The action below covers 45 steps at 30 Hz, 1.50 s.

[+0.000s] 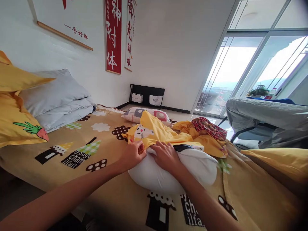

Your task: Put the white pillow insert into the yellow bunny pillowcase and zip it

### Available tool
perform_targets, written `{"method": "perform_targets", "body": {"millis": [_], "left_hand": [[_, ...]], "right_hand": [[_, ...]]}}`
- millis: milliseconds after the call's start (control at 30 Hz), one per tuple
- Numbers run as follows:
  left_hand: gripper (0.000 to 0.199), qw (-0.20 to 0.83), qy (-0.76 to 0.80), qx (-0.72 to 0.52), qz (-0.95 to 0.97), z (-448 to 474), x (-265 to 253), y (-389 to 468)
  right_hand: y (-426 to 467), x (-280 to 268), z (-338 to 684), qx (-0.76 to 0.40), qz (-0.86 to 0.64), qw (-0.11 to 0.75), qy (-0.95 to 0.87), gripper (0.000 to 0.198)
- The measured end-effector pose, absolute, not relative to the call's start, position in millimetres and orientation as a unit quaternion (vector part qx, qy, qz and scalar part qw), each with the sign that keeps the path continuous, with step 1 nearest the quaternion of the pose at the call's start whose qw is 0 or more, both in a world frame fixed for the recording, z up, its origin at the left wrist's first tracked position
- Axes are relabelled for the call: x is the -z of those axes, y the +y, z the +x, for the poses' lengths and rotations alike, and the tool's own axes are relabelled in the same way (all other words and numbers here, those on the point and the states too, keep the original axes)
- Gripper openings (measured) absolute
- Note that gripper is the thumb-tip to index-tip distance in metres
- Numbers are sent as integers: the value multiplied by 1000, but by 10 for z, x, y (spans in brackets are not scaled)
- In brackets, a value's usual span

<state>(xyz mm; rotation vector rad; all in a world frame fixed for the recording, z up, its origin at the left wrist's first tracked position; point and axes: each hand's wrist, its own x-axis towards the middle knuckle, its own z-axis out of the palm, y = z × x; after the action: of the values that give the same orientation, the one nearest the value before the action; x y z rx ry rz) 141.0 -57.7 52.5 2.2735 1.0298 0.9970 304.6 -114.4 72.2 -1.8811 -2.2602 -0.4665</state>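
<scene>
A plump white pillow (pixel 168 170) lies on the bed in front of me. Bunched over its far side is a yellow pillowcase (pixel 163 128) printed with a cat face. My left hand (pixel 134 155) pinches the pillowcase's near edge at the pillow's left corner. Close beside it, my right hand (pixel 166 155) has its fingers curled over the same edge, its palm resting towards the white pillow. The right fingertips are partly hidden in the cloth. A dark strip shows between pillow and pillowcase, right of my right hand.
The brown patterned bedspread (pixel 108 189) spreads all round. Grey pillows (pixel 57 93) and a yellow carrot-print pillow (pixel 21 122) are piled at left. Behind the pillowcase lie a pink-and-white pillow (pixel 130 114) and red plaid cloth (pixel 208 126). A covered table (pixel 264 110) stands at right.
</scene>
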Motion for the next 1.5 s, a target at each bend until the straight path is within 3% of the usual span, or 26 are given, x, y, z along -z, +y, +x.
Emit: {"method": "perform_targets", "body": {"millis": [167,300,400,567,700,833,967,1167,1367,1500], "left_hand": [[14,154,353,-255,887,1380,-481,-706],[44,33,304,-200,931,1322,-413,-776],[58,17,313,-166,935,1316,-327,-804],[30,-62,280,-184,940,1481,-196,-737],[27,-83,241,-225,940,1700,-269,-588],[32,-31,226,-276,934,1893,-439,-512],[33,15,186,-282,941,1949,-461,-527],[42,122,131,-328,927,1679,-290,-284],[17,86,189,-318,925,1610,-109,-49],[11,9,208,-365,908,1753,-1,-66]], "right_hand": [[-1248,-688,3221,227,-691,76,-682,17],[-1387,-655,3368,254,-719,96,-640,17],[-1460,-554,3479,298,-715,124,-620,20],[-1637,-454,3625,436,-657,221,-574,32],[-1978,-377,3510,525,-572,260,-574,28],[-2119,97,3179,457,-497,273,-685,29],[-1792,601,3073,404,-524,207,-721,44],[-1519,713,3274,412,-490,177,-748,55],[-1578,584,3270,388,-500,153,-759,67],[-1449,496,3218,383,-524,148,-746,77]]}}
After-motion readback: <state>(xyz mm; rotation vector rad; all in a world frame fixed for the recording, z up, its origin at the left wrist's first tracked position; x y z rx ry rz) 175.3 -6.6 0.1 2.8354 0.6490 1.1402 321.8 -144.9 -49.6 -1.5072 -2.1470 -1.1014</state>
